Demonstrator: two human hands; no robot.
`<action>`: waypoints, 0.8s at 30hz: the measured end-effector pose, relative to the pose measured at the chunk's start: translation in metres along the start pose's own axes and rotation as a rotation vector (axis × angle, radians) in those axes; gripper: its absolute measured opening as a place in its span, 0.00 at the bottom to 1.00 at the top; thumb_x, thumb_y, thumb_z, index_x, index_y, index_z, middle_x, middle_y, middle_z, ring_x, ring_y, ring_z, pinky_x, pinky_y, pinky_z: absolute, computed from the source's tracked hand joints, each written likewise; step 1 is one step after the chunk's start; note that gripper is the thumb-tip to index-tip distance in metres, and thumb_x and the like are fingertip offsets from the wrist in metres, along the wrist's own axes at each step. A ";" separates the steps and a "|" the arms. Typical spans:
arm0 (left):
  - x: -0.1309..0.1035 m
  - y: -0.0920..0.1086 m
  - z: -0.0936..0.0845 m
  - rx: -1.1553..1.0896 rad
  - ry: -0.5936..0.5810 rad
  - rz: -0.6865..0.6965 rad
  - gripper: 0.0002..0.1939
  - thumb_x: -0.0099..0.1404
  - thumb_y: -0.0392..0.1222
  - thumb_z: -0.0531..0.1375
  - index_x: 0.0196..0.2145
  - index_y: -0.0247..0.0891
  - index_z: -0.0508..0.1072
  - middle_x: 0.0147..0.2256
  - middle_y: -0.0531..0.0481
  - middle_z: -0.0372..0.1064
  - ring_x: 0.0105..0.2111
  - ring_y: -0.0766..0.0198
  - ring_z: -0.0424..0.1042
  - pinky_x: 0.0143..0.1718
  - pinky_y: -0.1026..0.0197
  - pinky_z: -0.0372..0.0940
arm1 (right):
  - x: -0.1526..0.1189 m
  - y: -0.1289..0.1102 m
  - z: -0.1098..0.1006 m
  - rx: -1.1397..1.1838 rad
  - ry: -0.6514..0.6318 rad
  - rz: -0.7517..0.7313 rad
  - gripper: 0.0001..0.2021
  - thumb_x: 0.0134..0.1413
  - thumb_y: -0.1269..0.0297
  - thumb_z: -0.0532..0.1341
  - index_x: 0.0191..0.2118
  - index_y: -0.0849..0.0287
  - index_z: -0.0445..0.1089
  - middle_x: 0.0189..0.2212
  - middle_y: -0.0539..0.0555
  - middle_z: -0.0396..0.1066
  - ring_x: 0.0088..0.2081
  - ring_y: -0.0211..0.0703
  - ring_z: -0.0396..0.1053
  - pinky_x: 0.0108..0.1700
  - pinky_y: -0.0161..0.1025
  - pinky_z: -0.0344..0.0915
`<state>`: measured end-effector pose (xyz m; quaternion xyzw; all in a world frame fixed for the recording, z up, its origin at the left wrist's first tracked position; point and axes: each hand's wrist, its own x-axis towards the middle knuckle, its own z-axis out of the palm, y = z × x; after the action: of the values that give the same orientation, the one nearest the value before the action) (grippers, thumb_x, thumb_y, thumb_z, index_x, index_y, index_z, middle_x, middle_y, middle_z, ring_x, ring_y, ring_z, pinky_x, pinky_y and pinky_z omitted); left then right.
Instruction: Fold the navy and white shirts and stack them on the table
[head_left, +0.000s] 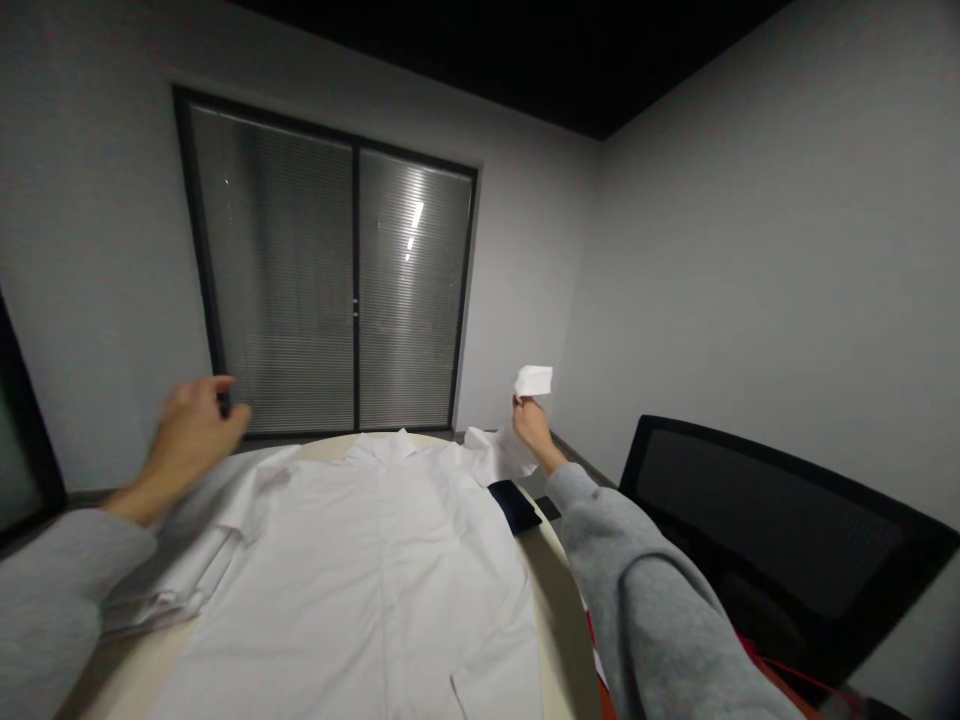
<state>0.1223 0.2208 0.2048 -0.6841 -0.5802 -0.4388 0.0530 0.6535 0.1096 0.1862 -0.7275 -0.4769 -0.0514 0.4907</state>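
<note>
White shirt: I have a long-sleeved white fabric shirt (382, 580) spread on the round-edged, cream tabletop (561, 600), its pointed collar (381, 447) at the far edge and its body running toward my camera
Right hand: over my feed I see the right hand (523, 398) pinching the white fabric cuff (535, 381) of one sleeve, lifted above the far right edge, with the rest of that sleeve bunched just below
Left hand: I hold the left hand (231, 396) raised over the shirt's other sleeve, thumb and fingers parted with a gap between them, slightly blurred
Left side: I can make out a pile of folded whitish material (187, 590) beside the shirt, partly under that sleeve; I cannot tell what it is
Right side: I see a flat, dark navy piece (514, 507) on the tabletop, just beside the shirt and near the right forearm
Beyond: I have a black mesh-backed chair (765, 520) at right and a black-framed window with grey blinds (285, 280) ahead
</note>
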 end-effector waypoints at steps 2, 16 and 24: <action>-0.041 0.049 0.047 -0.094 -0.336 0.262 0.29 0.68 0.52 0.52 0.57 0.27 0.68 0.55 0.36 0.72 0.57 0.49 0.70 0.63 0.50 0.62 | -0.012 -0.011 0.012 -0.038 -0.066 -0.087 0.16 0.70 0.55 0.62 0.55 0.59 0.72 0.53 0.58 0.74 0.53 0.51 0.73 0.58 0.56 0.69; -0.230 0.147 0.143 -0.122 -0.846 0.649 0.30 0.77 0.56 0.47 0.70 0.43 0.65 0.72 0.44 0.56 0.71 0.43 0.53 0.69 0.36 0.48 | 0.005 -0.088 -0.022 -0.083 -0.166 -0.396 0.23 0.73 0.57 0.45 0.64 0.55 0.66 0.57 0.59 0.75 0.58 0.57 0.71 0.61 0.53 0.63; -0.232 0.148 0.147 -0.159 -0.784 0.654 0.29 0.77 0.55 0.48 0.67 0.42 0.67 0.70 0.43 0.61 0.69 0.43 0.57 0.67 0.37 0.52 | -0.028 -0.184 0.010 0.060 -0.277 -0.608 0.23 0.76 0.53 0.44 0.59 0.56 0.70 0.51 0.54 0.77 0.49 0.49 0.73 0.56 0.44 0.67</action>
<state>0.3394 0.0851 0.0264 -0.9447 -0.2771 -0.1526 -0.0862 0.4976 0.1113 0.2880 -0.5372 -0.7356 -0.0821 0.4044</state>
